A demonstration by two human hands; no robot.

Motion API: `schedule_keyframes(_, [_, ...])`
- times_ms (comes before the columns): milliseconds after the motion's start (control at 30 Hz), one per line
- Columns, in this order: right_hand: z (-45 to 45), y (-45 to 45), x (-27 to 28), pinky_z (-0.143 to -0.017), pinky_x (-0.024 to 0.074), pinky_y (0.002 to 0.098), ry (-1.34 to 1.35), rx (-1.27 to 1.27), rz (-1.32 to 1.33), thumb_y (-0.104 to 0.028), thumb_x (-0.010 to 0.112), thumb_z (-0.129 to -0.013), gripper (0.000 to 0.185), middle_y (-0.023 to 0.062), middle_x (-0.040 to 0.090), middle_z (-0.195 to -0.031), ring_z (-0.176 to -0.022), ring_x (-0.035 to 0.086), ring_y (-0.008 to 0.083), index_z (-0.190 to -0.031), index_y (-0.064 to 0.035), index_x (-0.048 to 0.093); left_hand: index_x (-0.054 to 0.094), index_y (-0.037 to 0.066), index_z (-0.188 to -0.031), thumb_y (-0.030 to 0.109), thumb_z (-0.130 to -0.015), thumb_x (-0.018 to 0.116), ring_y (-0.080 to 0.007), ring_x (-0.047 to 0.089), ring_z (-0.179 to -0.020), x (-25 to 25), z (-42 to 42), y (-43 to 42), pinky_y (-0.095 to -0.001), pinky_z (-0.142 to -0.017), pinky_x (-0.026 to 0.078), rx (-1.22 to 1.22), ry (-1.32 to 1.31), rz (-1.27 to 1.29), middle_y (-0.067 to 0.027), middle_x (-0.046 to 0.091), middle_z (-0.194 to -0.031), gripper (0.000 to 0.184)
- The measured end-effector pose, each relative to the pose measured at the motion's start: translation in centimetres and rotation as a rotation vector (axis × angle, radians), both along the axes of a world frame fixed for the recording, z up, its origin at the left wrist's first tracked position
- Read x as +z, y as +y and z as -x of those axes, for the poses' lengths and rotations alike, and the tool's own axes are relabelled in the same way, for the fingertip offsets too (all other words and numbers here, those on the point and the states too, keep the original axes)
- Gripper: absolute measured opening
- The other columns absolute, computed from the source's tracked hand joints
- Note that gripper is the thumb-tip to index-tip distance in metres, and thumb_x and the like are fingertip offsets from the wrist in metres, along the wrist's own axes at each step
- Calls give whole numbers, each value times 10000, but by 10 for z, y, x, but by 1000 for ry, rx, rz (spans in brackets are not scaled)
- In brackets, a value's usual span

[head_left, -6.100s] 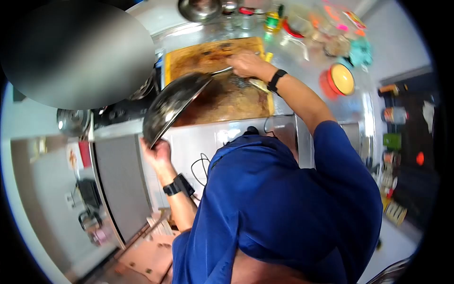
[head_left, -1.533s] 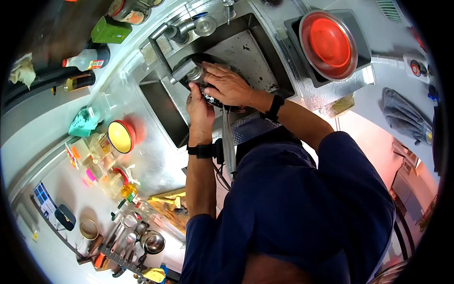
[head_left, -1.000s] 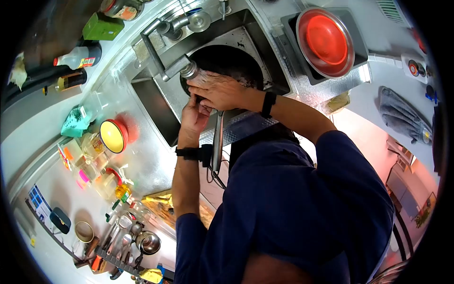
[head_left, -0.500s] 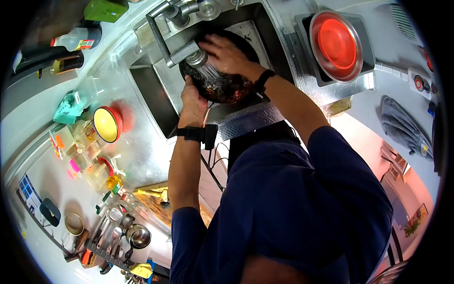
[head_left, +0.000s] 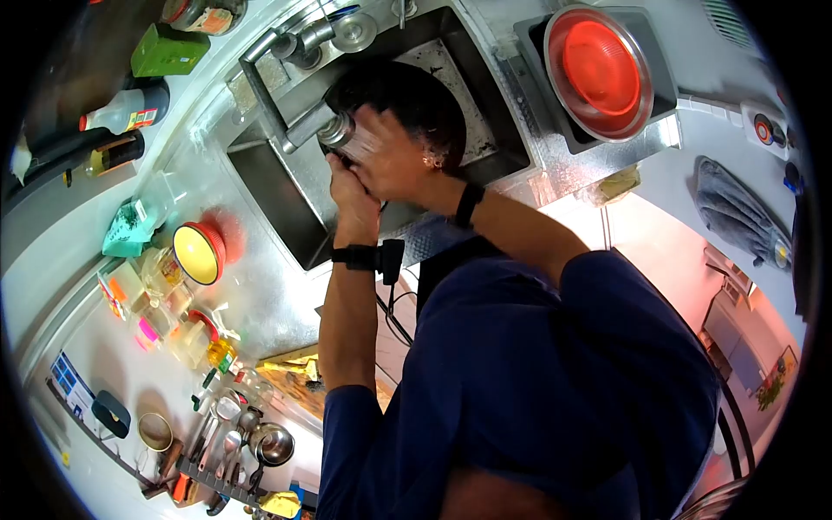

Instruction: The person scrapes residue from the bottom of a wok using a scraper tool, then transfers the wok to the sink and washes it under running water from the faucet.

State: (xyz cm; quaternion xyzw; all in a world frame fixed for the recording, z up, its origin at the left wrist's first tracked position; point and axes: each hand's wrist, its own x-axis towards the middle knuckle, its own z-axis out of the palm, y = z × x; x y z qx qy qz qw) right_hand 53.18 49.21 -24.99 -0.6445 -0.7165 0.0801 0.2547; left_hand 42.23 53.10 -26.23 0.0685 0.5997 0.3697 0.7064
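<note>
A round black wok [head_left: 442, 113] lies tilted in the metal sink [head_left: 273, 186], below the tap's spray head [head_left: 336, 130]. My left hand [head_left: 354, 198] grips its near edge, thumb up, the other fingers largely hidden. Across the wok's near part passes my right hand [head_left: 390, 156], its fingers stretched out and smeared by motion. It is just beside the spray head and close to my left hand, holding nothing that I can see. The running water is mostly hidden behind it.
Right of the sink stands a red strainer [head_left: 602, 65] inside a bowl over a grey tub. A yellow-lined bowl [head_left: 197, 253] sits on the left counter near several bottles and jars. Utensils hang on a rack [head_left: 217, 481] at lower left.
My right hand has swept from the wok's far inner side toward me, near my left hand. My left hand keeps its place at the wok's edge. The view has shifted slightly.
</note>
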Motion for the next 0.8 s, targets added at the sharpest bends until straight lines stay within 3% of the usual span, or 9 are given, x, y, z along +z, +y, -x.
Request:
schedule_keyframes(67, [5,5,-7,-1182,234,517,78,75,28,-370,577,-904,465,146,494,-1453,-1375,421,341,-1292,-115,612,440,7,-1428,513,-1057,287,-324,522,-1273,-1,3,-8,-439,-1093,411,-32,-139,-70,-145,513,-1423,646])
schedule_keyframes(100, [5,7,-1,-1189,229,508,159,152,59,-347,597,-893,420,113,511,-1440,-1375,427,308,-1272,-169,632,439,-2,-1422,513,-1062,226,-327,524,-1268,-3,2,-7,-430,-1090,416,-60,-40,-111,-158,514,-1412,663])
schedule_keyframes(200, [-19,20,9,-1196,224,490,167,327,137,-352,608,-897,374,96,547,-1390,-1378,424,271,-1256,-255,643,437,-16,-1416,510,-1061,247,-327,530,-1262,-1,7,-8,-423,-1074,432,-55,91,-85,-167,515,-1407,662])
schedule_keyframes(233, [-20,24,-3,-1193,236,482,214,309,-1,-403,625,-882,382,103,568,-1343,-1377,415,276,-1240,-268,647,444,-34,-1405,509,-1057,279,-329,547,-1241,-1,8,-8,-420,-1051,453,-23,121,-52,-178,530,-1383,666])
schedule_keyframes(367, [-22,43,-23,-1188,244,481,181,357,-12,-424,631,-880,407,98,543,-1375,-1371,421,281,-1248,-250,640,455,-50,-1389,505,-1053,313,-329,569,-1208,0,12,-4,-415,-1022,472,-41,159,19,-185,541,-1365,665])
schedule_keyframes(433, [-23,54,-19,-1190,253,462,188,200,176,-362,619,-910,419,76,478,-1450,-1367,426,235,-1281,-167,608,469,-69,-1368,501,-1050,333,-324,582,-1180,-6,13,-3,-407,-1001,481,-57,181,-34,-193,550,-1351,667])
schedule_keyframes(533, [-35,78,-45,-1180,250,473,70,250,77,-443,585,-909,458,66,481,-1456,-1375,418,265,-1305,-214,611,491,-79,-1342,495,-1050,342,-313,594,-1148,-5,10,0,-399,-974,491,-121,248,-131,-186,566,-1334,660])
schedule_keyframes(700, [-54,88,-36,-1185,235,485,315,72,304,-492,522,-947,513,90,468,-1481,-1392,393,286,-1354,-187,585,558,-74,-1245,454,-1034,456,-301,618,-1067,-20,4,4,-371,-903,493,-182,537,-183,-202,634,-1221,577])
schedule_keyframes(800, [-52,71,-34,-1190,236,465,216,-94,194,-491,513,-952,521,118,469,-1477,-1400,378,315,-1365,-180,579,573,-79,-1195,386,-1019,531,-300,628,-1022,-52,7,0,-364,-885,487,-203,593,-466,-213,659,-1150,499])
